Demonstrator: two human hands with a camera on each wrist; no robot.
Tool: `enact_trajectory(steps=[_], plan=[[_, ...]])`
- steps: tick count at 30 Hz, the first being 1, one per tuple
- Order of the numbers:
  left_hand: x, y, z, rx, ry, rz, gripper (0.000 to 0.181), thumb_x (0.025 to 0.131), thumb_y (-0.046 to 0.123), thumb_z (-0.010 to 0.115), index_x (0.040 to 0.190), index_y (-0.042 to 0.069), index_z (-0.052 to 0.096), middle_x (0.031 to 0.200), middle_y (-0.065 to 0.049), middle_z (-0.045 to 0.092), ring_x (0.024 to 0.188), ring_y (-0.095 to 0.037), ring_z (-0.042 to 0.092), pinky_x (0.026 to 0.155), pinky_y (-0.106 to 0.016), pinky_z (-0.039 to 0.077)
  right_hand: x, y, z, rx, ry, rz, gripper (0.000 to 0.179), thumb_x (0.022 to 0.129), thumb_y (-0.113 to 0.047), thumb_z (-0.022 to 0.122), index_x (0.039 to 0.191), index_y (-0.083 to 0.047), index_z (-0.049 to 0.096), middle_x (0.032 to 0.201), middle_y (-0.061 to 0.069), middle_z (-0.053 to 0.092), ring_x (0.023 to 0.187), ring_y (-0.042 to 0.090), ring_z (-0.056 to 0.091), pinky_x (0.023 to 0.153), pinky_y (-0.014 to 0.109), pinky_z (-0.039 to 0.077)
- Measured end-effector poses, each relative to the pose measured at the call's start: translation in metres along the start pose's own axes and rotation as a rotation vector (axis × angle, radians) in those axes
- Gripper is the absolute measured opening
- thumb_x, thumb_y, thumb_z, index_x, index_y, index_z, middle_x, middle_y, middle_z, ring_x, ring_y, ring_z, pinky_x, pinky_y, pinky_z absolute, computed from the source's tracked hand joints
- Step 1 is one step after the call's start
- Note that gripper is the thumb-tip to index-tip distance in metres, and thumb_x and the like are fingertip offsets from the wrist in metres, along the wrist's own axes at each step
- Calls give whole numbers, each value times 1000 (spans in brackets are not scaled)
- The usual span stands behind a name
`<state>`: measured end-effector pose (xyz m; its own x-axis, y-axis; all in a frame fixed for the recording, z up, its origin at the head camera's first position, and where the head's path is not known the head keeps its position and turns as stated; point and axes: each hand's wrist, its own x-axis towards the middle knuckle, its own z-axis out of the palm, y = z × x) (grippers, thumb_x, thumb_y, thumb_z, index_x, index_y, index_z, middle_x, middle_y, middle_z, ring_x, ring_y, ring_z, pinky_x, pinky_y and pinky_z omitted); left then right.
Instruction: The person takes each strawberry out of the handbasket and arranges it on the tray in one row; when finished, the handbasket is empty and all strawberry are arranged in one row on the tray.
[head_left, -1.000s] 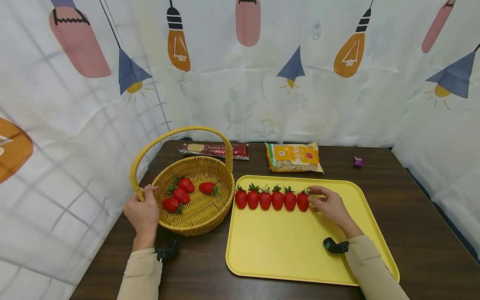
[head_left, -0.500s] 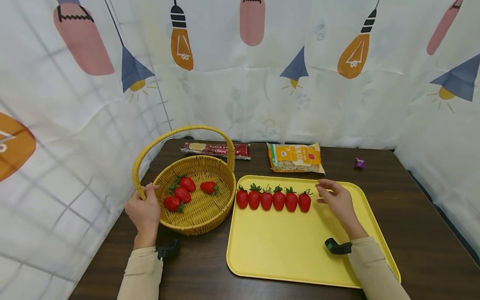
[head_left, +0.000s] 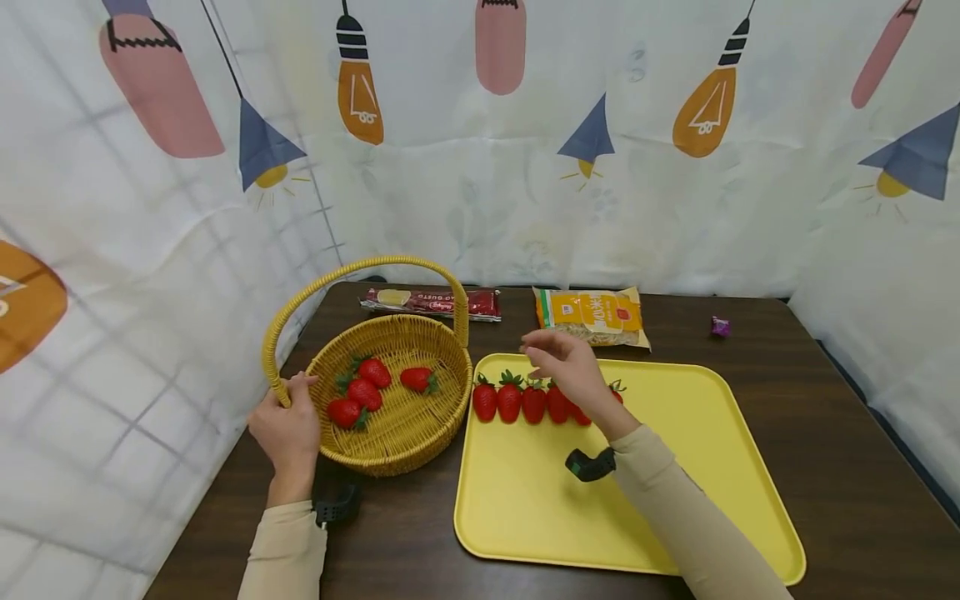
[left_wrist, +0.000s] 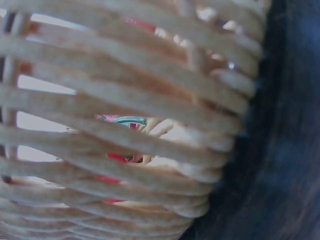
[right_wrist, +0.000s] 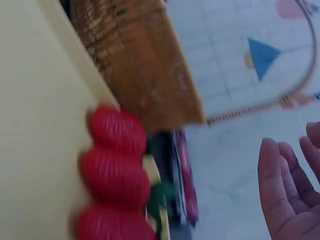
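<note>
A yellow wicker basket (head_left: 393, 433) with a tall arched handle (head_left: 401, 260) stands on the left of the table. Several strawberries (head_left: 364, 394) lie in it, one of them apart on the right. At the handle's left foot, my left hand (head_left: 288, 429) grips the basket. Its wicker wall (left_wrist: 115, 95) fills most of the left wrist view. Along the far edge of a yellow tray (head_left: 540, 492), several strawberries (head_left: 509, 403) form a row. Above this row my right hand (head_left: 573, 375) hovers, holding nothing, its fingers loosely bent; hand and wrist partly hide the row's right end.
Behind the basket lies a red snack packet (head_left: 480, 305). An orange bag of grain (head_left: 592, 317) is behind the tray, with a small purple wrapped sweet (head_left: 720, 327) farther right. A printed white curtain (head_left: 480, 183) closes off the back of the table.
After leaving the row's rightmost strawberry, my right hand has lifted and swung left above the row. My left hand keeps its hold on the basket.
</note>
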<state>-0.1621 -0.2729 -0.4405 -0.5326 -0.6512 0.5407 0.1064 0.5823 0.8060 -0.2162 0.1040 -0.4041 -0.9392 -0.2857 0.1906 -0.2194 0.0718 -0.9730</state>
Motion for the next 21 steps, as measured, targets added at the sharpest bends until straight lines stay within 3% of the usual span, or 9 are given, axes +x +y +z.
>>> enact_trajectory(steps=[4, 8, 11, 15, 21], plan=[[0, -1, 1, -6, -5, 1, 43, 99, 27, 50, 80, 0, 78, 94, -14, 74, 73, 20, 49, 56, -16, 33, 24, -5, 44, 26, -134, -44, 27, 96, -16, 62, 118, 1, 64, 116, 21, 63, 97, 32, 65, 84, 56, 51], [-2, -1, 2, -1, 0, 2, 43, 99, 27, 51, 80, -1, 78, 93, -14, 74, 71, 19, 48, 56, -15, 34, 41, -2, 78, 60, -229, 0, 30, 96, -15, 63, 120, 2, 63, 120, 21, 63, 105, 37, 62, 90, 51, 50], [-3, -1, 3, 9, -10, 5, 43, 99, 27, 51, 80, -1, 78, 92, -15, 74, 69, 19, 46, 58, -14, 35, 52, 0, 95, 54, -251, 42, 30, 96, -17, 63, 121, -1, 64, 121, 14, 64, 108, 28, 62, 93, 44, 50], [-3, -2, 2, 16, -21, 17, 42, 99, 26, 50, 80, 0, 78, 86, -16, 74, 58, 14, 42, 53, -17, 32, 66, -3, 111, -41, -279, 61, 33, 95, -22, 65, 124, -6, 64, 120, 5, 66, 108, 16, 62, 92, 35, 50], [-2, -2, -1, 14, -5, 38, 41, 99, 25, 51, 80, 0, 78, 73, -19, 70, 48, 8, 36, 50, -17, 29, 86, -2, 129, -179, -349, 77, 39, 94, -26, 66, 128, -8, 62, 116, -1, 65, 106, 12, 60, 90, 32, 49]])
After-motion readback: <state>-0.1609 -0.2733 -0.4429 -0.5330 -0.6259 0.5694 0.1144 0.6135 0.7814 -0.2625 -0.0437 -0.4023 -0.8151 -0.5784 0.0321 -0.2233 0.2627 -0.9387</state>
